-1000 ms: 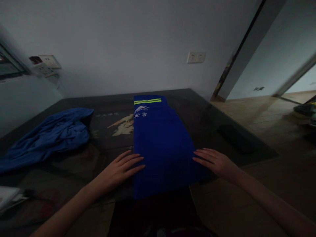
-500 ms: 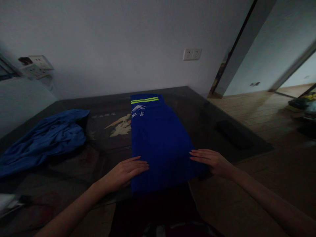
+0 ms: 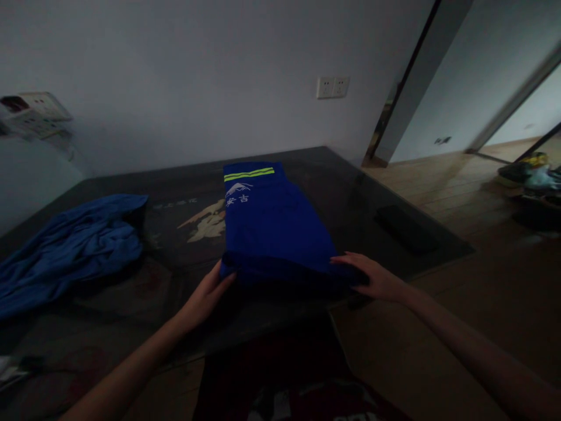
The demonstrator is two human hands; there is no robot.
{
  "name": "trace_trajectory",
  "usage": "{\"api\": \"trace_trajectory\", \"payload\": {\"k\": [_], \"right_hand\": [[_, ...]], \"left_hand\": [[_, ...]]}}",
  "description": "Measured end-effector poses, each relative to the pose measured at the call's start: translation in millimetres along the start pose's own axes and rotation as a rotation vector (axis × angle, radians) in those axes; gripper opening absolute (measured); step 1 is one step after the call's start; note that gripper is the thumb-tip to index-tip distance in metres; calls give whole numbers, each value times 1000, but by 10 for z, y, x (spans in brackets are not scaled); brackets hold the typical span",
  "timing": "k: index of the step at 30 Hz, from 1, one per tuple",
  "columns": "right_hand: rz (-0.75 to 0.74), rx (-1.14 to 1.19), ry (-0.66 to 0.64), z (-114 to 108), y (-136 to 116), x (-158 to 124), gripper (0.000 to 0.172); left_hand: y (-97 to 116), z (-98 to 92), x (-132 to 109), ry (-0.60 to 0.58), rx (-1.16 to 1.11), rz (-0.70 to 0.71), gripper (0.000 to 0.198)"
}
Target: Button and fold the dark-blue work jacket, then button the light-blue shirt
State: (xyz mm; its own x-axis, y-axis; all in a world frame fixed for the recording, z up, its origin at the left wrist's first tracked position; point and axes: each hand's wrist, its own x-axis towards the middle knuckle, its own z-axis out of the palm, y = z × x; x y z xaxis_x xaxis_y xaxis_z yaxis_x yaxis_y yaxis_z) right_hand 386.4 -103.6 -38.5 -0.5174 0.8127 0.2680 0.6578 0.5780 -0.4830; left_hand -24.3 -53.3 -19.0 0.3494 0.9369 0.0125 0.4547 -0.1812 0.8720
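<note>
Mid-frame, the blue garment (image 3: pixel 272 225) lies on the dark table (image 3: pixel 346 187), its raised near edge pinched at either end (presumably keeping it level) by left hand (image 3: pixel 209 292) and right hand (image 3: pixel 374 277).

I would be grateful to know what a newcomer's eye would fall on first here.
Probably the vivid blue garment in the middle of the dark table, with bright yellow-green stripes across its far end. Next come the left hand and right hand, gripping its near corners. Off to the left lies a crumpled, duller blue cloth.
</note>
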Motion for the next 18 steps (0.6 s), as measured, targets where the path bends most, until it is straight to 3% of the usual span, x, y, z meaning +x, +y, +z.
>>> {"api": "trace_trajectory", "payload": {"k": [5, 11, 14, 18], "right_hand": [[27, -114, 154, 97, -63, 83, 53], [-133, -220, 328, 161, -82, 223, 41], [-167, -164, 380, 103, -106, 257, 35], [-103, -55, 381, -12, -135, 252, 39]], "left_hand": [[80, 1, 65, 55, -55, -51, 62], [71, -42, 107, 54, -94, 25, 55], [33, -77, 87, 44, -59, 77, 51], [-20, -130, 12, 5, 31, 154, 44]]}}
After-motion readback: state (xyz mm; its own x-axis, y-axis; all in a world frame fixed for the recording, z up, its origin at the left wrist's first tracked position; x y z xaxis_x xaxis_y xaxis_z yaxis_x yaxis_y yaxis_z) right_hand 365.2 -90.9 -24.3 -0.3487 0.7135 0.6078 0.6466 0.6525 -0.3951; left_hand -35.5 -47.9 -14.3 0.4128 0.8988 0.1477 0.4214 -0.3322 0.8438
